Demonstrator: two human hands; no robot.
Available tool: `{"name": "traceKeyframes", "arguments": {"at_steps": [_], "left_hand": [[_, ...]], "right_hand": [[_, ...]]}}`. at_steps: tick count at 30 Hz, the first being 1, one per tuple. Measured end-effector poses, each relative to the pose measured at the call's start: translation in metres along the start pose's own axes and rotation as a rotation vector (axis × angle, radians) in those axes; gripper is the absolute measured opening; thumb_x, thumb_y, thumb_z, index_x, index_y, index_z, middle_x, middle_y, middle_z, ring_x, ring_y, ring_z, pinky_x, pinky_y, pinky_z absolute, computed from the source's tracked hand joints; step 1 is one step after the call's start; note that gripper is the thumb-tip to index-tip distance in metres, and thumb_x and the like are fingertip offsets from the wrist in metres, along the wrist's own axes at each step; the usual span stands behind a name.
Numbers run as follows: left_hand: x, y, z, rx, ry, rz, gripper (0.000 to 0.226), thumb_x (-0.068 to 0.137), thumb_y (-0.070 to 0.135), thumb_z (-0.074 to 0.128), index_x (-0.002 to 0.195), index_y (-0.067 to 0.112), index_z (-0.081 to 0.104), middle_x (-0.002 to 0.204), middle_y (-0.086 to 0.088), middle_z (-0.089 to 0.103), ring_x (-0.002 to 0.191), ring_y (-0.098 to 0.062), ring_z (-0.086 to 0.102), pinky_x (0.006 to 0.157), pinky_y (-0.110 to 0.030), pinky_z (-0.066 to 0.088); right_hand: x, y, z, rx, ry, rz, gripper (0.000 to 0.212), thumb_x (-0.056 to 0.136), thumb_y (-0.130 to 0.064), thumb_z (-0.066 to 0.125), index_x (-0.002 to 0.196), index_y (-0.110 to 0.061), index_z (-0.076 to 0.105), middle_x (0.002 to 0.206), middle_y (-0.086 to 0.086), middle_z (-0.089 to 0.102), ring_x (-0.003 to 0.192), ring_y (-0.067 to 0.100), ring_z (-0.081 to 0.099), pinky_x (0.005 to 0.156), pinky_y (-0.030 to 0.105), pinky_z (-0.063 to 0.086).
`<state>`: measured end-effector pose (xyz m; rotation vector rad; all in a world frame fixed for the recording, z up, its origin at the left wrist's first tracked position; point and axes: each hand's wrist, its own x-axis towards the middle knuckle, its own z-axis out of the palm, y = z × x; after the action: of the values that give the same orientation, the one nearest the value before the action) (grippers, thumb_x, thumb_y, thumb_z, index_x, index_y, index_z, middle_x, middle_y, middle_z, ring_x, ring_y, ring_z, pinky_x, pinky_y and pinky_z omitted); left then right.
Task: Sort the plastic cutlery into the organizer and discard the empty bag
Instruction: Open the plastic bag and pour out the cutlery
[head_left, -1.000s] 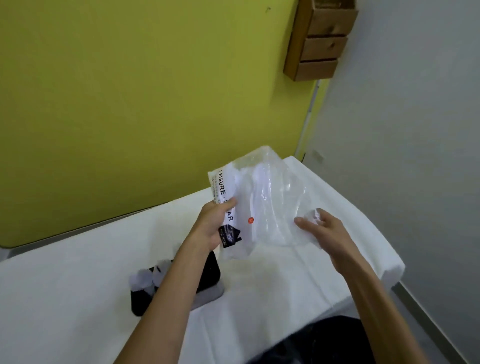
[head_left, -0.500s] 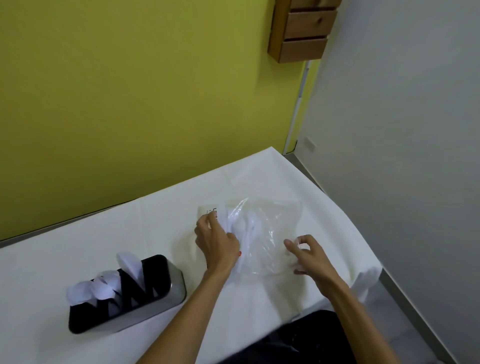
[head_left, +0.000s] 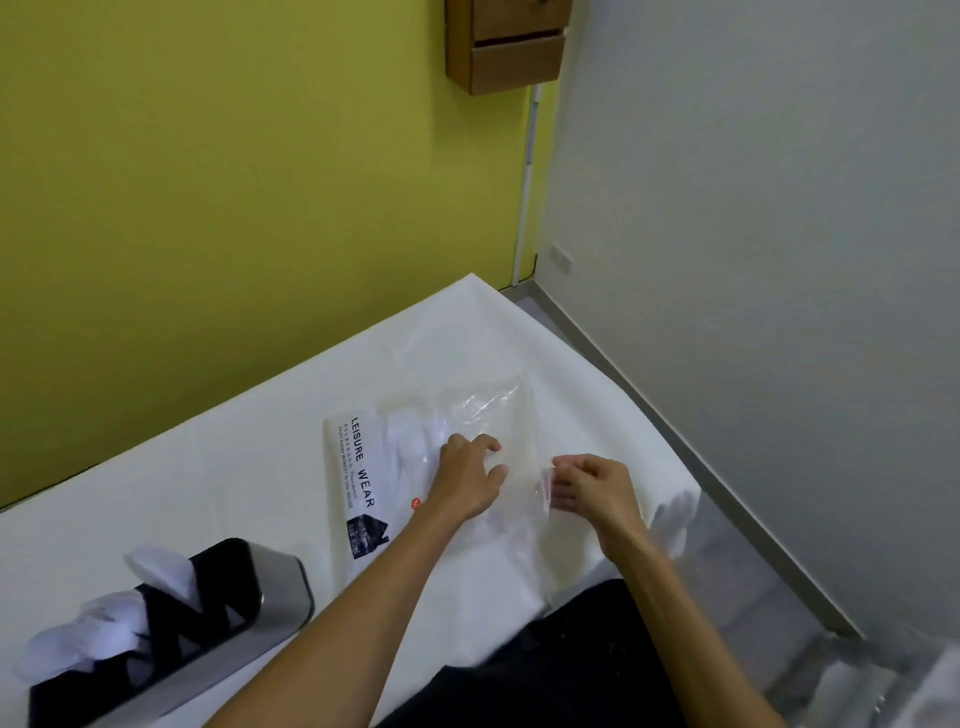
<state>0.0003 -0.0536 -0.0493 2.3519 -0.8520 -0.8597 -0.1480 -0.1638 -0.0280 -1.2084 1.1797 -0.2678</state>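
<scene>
the clear bag (head_left: 467, 415) lies flat on the white surface (head_left: 234, 467), its printed label edge to the left. the left hand (head_left: 467, 483) presses on it palm down, fingers spread, gripping nothing. the right hand (head_left: 592, 488) pinches the bag's near right edge, it seems. the black organizer (head_left: 208, 613) stands well apart at lower left, white cutlery (head_left: 156, 566) poking out.

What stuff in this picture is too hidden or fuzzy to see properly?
Head view:
- Inside the bag: white pieces show, but crinkled plastic blurs whether they are forks or spoons.
- Left hand covers part of the bag.
- Organizer: cut off by the bottom-left edge; its white cutlery is blurred.
- Small print on the bag: too tiny.
</scene>
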Motion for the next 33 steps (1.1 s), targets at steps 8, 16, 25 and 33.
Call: {"name": "traceKeyframes", "arguments": {"at_steps": [8, 16, 25, 33], "left_hand": [[-0.008, 0.018, 0.001, 0.008, 0.048, 0.117, 0.030, 0.096, 0.022, 0.058, 0.125, 0.029, 0.060, 0.119, -0.005, 0.051, 0.111, -0.016, 0.053, 0.099, -0.031, 0.046], [-0.018, 0.049, 0.010, 0.190, -0.188, 0.434, 0.024, 0.099, 0.025, 0.056, 0.117, 0.032, 0.071, 0.099, 0.006, 0.051, 0.092, -0.009, 0.054, 0.085, -0.025, 0.046], [0.003, 0.074, -0.001, 0.465, -0.407, 0.581, 0.017, 0.098, 0.031, 0.058, 0.111, 0.029, 0.070, 0.094, 0.004, 0.052, 0.099, -0.016, 0.054, 0.085, -0.036, 0.048], [0.047, 0.105, -0.065, 0.774, -0.271, 0.695, 0.013, 0.102, 0.024, 0.054, 0.111, 0.024, 0.063, 0.099, 0.003, 0.046, 0.108, -0.021, 0.049, 0.074, -0.038, 0.045]], "right_hand": [[-0.032, 0.004, -0.016, -0.467, -0.156, 0.071, 0.032, 0.088, -0.037, 0.071, 0.084, -0.005, 0.069, 0.070, 0.004, 0.076, 0.059, 0.017, 0.074, 0.057, 0.027, 0.057], [-0.041, 0.023, -0.024, -0.427, 0.042, -0.115, 0.017, 0.093, -0.023, 0.067, 0.079, -0.015, 0.073, 0.069, -0.004, 0.075, 0.057, 0.009, 0.071, 0.069, 0.032, 0.062], [-0.047, 0.030, -0.021, -0.305, 0.012, -0.123, 0.016, 0.092, -0.028, 0.066, 0.081, -0.020, 0.074, 0.072, -0.008, 0.076, 0.062, 0.007, 0.072, 0.074, 0.028, 0.059], [-0.050, 0.014, -0.023, -0.227, -0.105, -0.183, 0.016, 0.089, -0.022, 0.067, 0.078, -0.010, 0.067, 0.073, 0.001, 0.075, 0.068, 0.011, 0.071, 0.078, 0.033, 0.056]]}}
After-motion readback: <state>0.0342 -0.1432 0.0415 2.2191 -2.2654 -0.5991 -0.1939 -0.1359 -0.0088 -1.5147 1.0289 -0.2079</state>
